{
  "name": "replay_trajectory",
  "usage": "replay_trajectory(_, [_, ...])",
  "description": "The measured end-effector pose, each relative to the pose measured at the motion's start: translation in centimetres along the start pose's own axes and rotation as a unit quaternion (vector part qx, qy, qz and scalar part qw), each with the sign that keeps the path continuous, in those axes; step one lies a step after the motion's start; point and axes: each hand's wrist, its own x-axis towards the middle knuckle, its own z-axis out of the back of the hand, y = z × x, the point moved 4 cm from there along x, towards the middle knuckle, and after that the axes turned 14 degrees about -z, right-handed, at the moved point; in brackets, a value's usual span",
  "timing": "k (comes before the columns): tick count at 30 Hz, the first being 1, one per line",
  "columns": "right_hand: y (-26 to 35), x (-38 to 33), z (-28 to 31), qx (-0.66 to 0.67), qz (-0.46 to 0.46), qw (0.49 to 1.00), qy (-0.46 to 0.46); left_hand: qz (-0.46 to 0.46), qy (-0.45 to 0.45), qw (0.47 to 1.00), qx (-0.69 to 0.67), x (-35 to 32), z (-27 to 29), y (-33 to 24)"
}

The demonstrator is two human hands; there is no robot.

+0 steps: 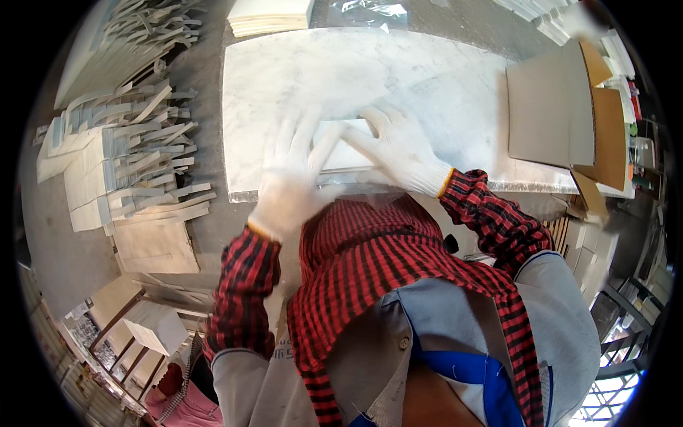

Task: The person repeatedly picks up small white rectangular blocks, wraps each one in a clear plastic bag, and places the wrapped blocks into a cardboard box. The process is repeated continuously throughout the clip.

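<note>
A flat white rectangular block or stack [347, 155] lies near the front edge of a white marbled board [313, 67], partly covered by my hands. My left hand [288, 167], in a white knit glove, rests along its left side with fingers stretched out; its lower part is smeared by motion. My right hand [409, 149], gloved the same way, lies across the block's right end with fingers spread and thumb pointing inward. Something clear and shiny like plastic film [366, 188] shows at the block's near side, partly hidden by my apron [377, 249].
Left of the board stand stacks of pale sheets with loose strips [153, 149]. An open cardboard box [551, 107] stands on the board's right end. Beyond the far edge are a white sheet stack [270, 16] and clear plastic bags [368, 13]. A person in pink [185, 398] is at lower left.
</note>
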Motion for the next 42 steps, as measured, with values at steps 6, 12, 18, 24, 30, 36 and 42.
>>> replay_trajectory(6, [0.2,-0.8,-1.1,-0.008,-0.023,1.000,0.011,-0.003,0.042,0.998,-0.056,1.2,-3.6,2.3])
replay_trajectory(12, [-1.1,-2.3,2.1,0.228,-0.171,0.958,0.009,0.194,0.059,0.959,-0.199,0.5,-1.9,1.2])
replay_trajectory(18, [-3.1,-8.1,-2.3,0.677,-0.486,0.552,0.019,0.293,-0.232,0.599,-0.708,-2.7,-4.5,-0.6])
replay_trajectory(24, [0.2,-7.3,-0.3,0.685,-0.494,0.535,0.020,0.333,-0.168,0.600,-0.707,-1.9,-3.7,-1.5])
replay_trajectory(30, [-1.7,-12.2,-1.7,0.759,-0.451,0.439,-0.167,0.280,-0.220,0.649,-0.672,-4.6,-4.9,1.8])
replay_trajectory(36, [2.3,-21.1,-7.7,0.689,-0.558,0.452,-0.097,0.024,0.023,0.968,-0.247,0.7,-0.3,0.1])
replay_trajectory(42, [3.2,-14.2,-12.7,0.673,-0.416,0.607,0.075,-0.071,0.156,0.984,-0.049,5.3,-3.6,-0.6])
